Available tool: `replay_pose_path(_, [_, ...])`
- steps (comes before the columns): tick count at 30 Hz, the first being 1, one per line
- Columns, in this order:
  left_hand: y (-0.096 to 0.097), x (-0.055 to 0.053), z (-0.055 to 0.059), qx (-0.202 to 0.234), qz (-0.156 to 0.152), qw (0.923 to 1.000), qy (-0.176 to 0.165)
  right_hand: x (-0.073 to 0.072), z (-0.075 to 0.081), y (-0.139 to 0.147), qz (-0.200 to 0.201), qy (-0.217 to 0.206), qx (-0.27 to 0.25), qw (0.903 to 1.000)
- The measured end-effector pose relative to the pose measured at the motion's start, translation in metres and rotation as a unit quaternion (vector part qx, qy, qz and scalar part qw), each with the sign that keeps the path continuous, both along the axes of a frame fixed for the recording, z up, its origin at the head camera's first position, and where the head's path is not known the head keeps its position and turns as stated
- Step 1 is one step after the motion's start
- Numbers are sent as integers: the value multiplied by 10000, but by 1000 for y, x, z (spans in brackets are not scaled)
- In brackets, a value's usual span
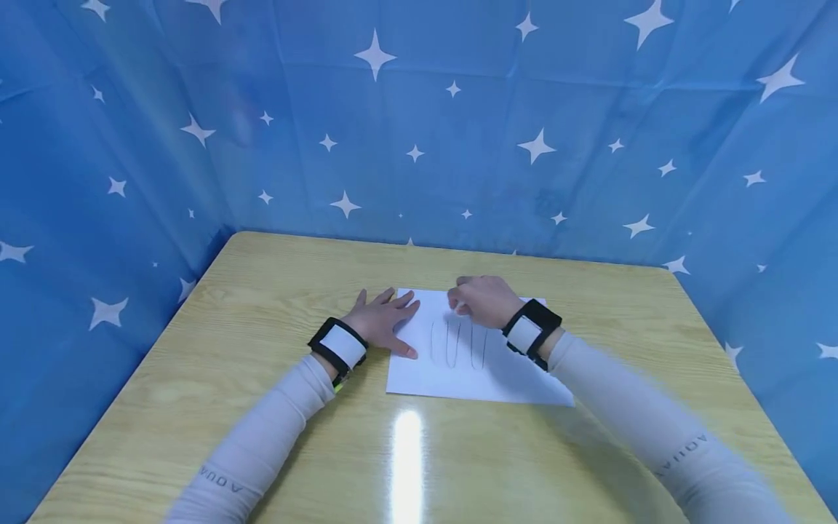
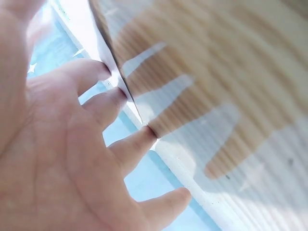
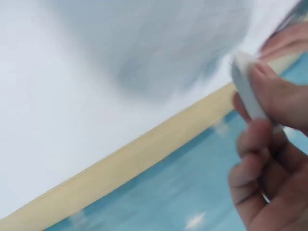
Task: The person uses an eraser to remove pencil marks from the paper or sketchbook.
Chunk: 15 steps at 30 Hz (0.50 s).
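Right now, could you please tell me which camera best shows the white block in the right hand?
The right wrist view: the white block is large there, one side exposed, pinched in the right hand. The head view shows at most a pale sliver of it; the left wrist view, none.

- Curtain (image 1: 419,109): blue, scattered white four-point stars, big and small.
- Table (image 1: 196,386): pale yellow-tan, wood-grain pattern, one white glare streak.
- Paper (image 1: 409,378): white, grey shadow, thin dark upright lines, some joined into U shapes.
- Eraser (image 3: 246,89): white, greyish on one side.
- Sleeves (image 1: 262,429): pale grey-white, dark lettering on both.
- Wristbands (image 1: 343,345): black, white patch on each; bit of yellow-green at left one's edge.
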<state>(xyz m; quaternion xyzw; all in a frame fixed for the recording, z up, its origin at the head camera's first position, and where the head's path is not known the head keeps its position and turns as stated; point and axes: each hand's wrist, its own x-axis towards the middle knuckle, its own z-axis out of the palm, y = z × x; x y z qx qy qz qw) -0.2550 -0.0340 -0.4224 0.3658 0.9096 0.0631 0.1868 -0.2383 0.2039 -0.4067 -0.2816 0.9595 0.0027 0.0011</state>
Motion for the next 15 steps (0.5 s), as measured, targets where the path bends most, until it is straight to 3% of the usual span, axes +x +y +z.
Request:
replay_pose_path(3, [3,2,-5,34,-22,9999,-113,-4,-8,-31,352,58,-12,9994])
replay_pose_path(6, [3,1,-7,10,0,10000,-49,-6,-13,-40,572,159,157,9981])
replay_pose_path(9, [2,-1,-5,-32,-25,10000,39,-4,-13,-19,477,230,206,9984])
replay_pose_path(15, [1,-2,-2,3,-61,10000,22,13,-10,45,-139,11,-32,9999])
